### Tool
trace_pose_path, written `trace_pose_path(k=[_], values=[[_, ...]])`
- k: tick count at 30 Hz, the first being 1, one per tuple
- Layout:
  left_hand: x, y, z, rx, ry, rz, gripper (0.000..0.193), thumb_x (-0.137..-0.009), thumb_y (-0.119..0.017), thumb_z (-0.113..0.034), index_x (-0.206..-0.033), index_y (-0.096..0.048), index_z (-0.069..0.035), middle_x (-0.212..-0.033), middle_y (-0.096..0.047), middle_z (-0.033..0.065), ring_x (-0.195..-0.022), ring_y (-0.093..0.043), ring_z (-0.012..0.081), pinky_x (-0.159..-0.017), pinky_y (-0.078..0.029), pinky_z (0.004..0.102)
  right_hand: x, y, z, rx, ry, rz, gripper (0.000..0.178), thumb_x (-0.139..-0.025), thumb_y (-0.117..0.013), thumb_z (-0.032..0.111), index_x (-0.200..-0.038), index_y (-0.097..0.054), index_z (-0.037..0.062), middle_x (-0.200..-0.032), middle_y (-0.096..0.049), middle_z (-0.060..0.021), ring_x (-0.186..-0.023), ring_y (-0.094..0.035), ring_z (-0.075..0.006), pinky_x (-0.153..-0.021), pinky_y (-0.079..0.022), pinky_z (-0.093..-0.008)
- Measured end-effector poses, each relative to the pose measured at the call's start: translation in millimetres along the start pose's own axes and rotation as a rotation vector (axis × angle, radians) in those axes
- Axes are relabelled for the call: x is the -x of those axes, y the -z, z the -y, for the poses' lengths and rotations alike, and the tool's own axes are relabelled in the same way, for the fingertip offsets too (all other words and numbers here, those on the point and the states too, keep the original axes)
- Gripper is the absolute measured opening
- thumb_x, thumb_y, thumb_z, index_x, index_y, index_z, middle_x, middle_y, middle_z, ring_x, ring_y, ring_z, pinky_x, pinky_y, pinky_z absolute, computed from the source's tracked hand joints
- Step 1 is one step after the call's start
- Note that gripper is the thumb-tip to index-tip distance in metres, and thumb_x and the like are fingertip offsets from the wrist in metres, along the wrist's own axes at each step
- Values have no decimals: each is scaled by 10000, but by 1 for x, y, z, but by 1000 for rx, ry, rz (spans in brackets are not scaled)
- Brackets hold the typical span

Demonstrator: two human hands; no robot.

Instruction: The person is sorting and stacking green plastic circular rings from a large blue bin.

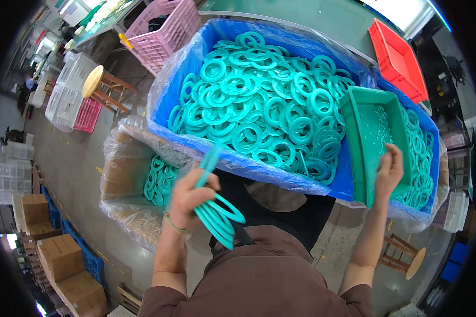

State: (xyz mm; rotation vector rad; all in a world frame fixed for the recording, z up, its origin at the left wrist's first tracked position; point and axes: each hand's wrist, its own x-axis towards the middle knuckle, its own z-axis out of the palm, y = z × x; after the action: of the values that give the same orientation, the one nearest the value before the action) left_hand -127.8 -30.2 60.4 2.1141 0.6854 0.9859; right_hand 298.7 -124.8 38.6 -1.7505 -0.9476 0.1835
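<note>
My left hand (pixel 189 196) is closed round a bunch of teal plastic rings (pixel 215 226), which hang on both sides of the fingers. It is in front of a large blue bin (pixel 238 164) lined with clear plastic and heaped with loose teal rings (pixel 275 108). Over the near right part of a green tray (pixel 357 185) is my right hand (pixel 390 170), its fingers curled together. Whatever they may pinch is too small to make out. Small pale pieces (pixel 380 127) lie scattered on the tray's floor. The tray rests tilted across the bin's right part.
More teal rings (pixel 419 158) lie right of the tray. A plastic-lined carton (pixel 124 174) with rings stands at the left. Behind are a pink crate (pixel 164 34), a red tray (pixel 399 61) and a green table (pixel 291 21). Wooden stools (pixel 95 82) stand on both sides.
</note>
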Motion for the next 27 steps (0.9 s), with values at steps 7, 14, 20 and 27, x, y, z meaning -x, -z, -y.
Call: trace_pose_path(k=[7, 14, 20, 27], values=[[111, 67, 104, -276, 549, -599, 228, -657, -510, 111, -849, -558, -3, -837, -580, 43, -795, -540, 144, -767, -432, 266, -23, 57, -32, 1394, 269, -27, 333, -784, -636, 225, -1097, -597, 120, -1238, -516, 4, -1178, -395, -227, -943, -299, -454], [274, 110, 215, -571, 1422, -462, 966, -595, -762, -189, -1380, -226, -17, -1276, -427, 238, -1170, -443, 329, -978, -358, 389, -6, -60, 36, 491, 572, 171, 241, -689, -656, 41, -925, -614, 73, -937, -601, -94, -946, -525, -281, -829, -382, -382], [219, 87, 197, -763, 1377, -558, 757, -645, -717, -155, -1295, -359, -7, -1222, -450, 236, -1157, -420, 365, -954, -371, 418, 19, -198, 0, 262, 469, 645, 279, -657, -698, 108, -920, -609, 83, -866, -594, -90, -887, -520, -294, -742, -417, -393], [18, 36, 143, -555, 447, -554, 324, -724, -613, -2, -1042, -551, -14, -1155, -494, 112, -1060, -506, 236, -844, -441, 327, 27, -303, -18, 639, 492, 765, 717, -588, -786, 299, -1202, -473, 99, -1220, -464, -98, -1106, -439, -290, -896, -348, -467]])
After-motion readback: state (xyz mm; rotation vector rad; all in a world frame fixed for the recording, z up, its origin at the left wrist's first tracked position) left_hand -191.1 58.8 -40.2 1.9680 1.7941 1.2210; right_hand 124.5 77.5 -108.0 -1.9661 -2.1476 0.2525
